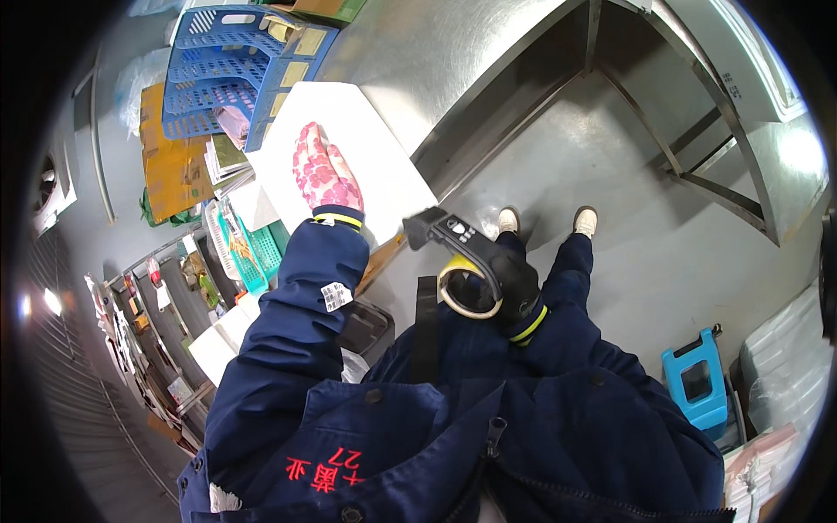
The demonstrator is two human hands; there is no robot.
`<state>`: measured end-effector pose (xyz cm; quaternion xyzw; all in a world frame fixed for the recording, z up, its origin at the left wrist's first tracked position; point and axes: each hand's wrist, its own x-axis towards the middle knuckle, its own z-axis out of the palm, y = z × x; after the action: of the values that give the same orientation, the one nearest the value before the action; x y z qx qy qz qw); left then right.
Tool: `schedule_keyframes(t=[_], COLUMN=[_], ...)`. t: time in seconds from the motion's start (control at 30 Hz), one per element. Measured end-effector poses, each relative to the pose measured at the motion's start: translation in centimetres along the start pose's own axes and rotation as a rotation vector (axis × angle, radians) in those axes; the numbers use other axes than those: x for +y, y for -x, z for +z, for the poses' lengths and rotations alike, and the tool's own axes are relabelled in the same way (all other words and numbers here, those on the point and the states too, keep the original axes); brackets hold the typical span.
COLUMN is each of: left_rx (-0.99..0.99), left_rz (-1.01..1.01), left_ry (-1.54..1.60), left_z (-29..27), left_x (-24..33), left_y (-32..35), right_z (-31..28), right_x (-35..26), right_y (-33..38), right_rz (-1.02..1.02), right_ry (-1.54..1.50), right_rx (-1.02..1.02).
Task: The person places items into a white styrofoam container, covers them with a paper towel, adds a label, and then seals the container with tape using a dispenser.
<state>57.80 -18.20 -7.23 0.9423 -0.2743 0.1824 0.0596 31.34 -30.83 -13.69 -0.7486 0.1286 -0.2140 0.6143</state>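
Note:
My left hand (pixel 326 173), in a pink floral glove, lies on the white top of a box-like block (pixel 384 157). Its fingers are stretched out and hold nothing. Lower and to the right, in front of my body, my right hand (pixel 516 283) wears a black glove. It is closed around a black tape dispenser (pixel 475 244) carrying a roll of yellowish tape (pixel 471 288). The dispenser's front end points toward the near corner of the white block, apart from it. The right fingers are partly hidden behind the dispenser.
Beyond the left hand stand a blue plastic rack (pixel 218 74) and a brown carton (pixel 167 157). Left of the block are green baskets (pixel 260 253) and a cluttered shelf (pixel 166 296). A steel table (pixel 397 65) is ahead; a blue step stool (pixel 697 379) stands at right.

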Motion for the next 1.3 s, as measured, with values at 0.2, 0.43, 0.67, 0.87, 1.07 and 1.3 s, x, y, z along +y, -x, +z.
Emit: schedule_keyframes(t=[0.2,0.43,0.67,0.87,1.07,1.3], left_rx=[0.017,-0.346,-0.393,-0.319,-0.248,-0.156], left_rz=[0.143,0.725,-0.396,-0.714,-0.432,-0.243], left_ry=[0.062,0.097,0.133,0.067,-0.291,-0.075], left_z=[-0.8,-0.4,5.0,3.5,1.1,3.7], left_x=[0.8,-4.7,-16.9,-21.6,-7.8,7.8], left_y=[-0.5,-6.9,-13.1,-4.6,-3.1,-7.6], right_z=[0.5,2.4,4.6,3.8,0.8,4.4], right_x=[-1.8,-0.8,-0.7,-0.4,3.9,10.3], right_y=[0.4,2.7,3.6,-1.3,-21.7,-36.6], right_rz=[0.071,0.386,0.865,0.375,-0.002,-0.191], right_ry=[-0.055,-0.38,-1.163,-0.057,-0.218,0.191], right_rx=[-0.042,-0.015,0.101,0.072,0.112,-0.379])
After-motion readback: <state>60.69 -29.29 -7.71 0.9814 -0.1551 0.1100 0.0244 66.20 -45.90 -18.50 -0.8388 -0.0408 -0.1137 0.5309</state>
